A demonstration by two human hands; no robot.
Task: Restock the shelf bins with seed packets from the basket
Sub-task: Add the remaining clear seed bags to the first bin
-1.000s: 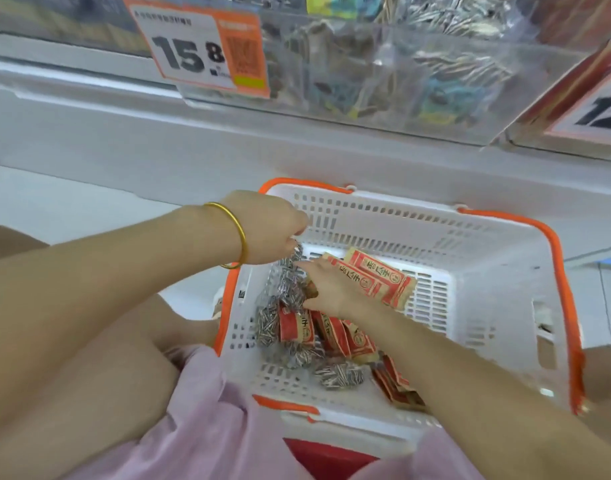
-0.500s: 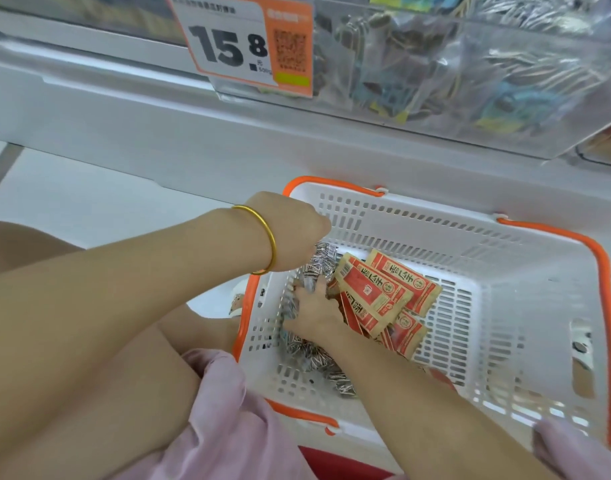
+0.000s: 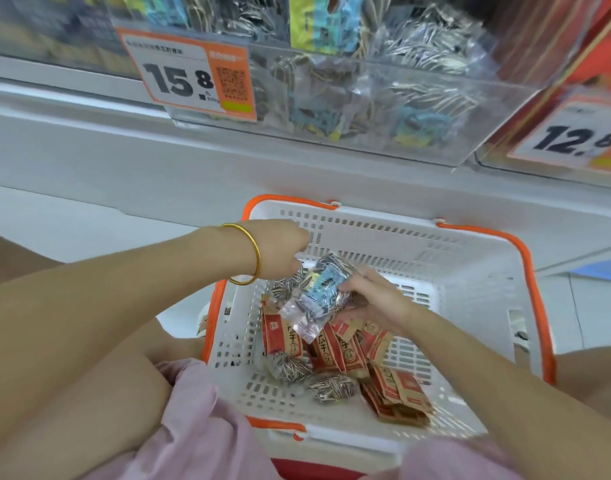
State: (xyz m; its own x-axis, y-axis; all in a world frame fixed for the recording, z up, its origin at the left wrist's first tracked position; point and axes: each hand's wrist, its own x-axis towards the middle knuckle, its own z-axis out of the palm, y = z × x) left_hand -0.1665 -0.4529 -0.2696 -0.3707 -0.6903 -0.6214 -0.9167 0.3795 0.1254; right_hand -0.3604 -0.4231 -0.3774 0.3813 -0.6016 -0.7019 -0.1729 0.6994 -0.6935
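Mid-frame, over the white basket (image 3: pixel 470 271): left hand (image 3: pixel 279 247) and right hand (image 3: pixel 376 301) both gripping clear seed packets (image 3: pixel 317 292); fingertips hidden. Shelf bin (image 3: pixel 383 109) above, blurred.

Head camera looks steeply down, close over the basket (image 3: pixel 470 244) below the shelf bin (image 3: pixel 487 109)

Bare forearms, gold bangle (image 3: pixel 248 254) on left wrist, pale pink garment (image 3: pixel 200 420)
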